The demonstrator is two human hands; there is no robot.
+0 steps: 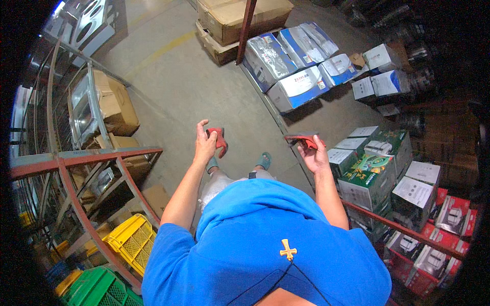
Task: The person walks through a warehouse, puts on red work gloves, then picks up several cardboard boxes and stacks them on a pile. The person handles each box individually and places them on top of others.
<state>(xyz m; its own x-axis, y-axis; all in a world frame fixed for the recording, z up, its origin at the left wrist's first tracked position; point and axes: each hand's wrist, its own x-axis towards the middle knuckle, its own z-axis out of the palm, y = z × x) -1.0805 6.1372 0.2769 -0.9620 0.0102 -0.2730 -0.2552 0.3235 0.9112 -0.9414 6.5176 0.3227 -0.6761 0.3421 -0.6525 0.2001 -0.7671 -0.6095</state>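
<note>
Near the middle of the frame, we see a red, curved, hard-looking handheld piece (219,142) in our left grip (205,147), the thumb and fingers closed on its near edge. Right of centre, our right grip (315,157) is closed around a flatter red-and-black handheld piece (306,140), thumb on top; we cannot tell what either piece is. Both are well apart, above the smooth grey concrete floor (168,84). We judge that either could slip, as the fingers seem to hold only an edge, and a drop onto concrete might chip it. A wide swing of the left arm could knock the red-painted metal rail (109,154) at left, and a careless step might catch our teal open shoes (264,161) on something low. Further out, we have glossy blue-and-white cartons (298,87) at upper right, green printed cartons (365,188) at right, red-and-white cartons (426,255) at lower right, a matt brown cardboard box (245,19) at top centre, and at lower left a latticed yellow plastic crate (133,242) beside a green plastic crate (104,286).
</note>
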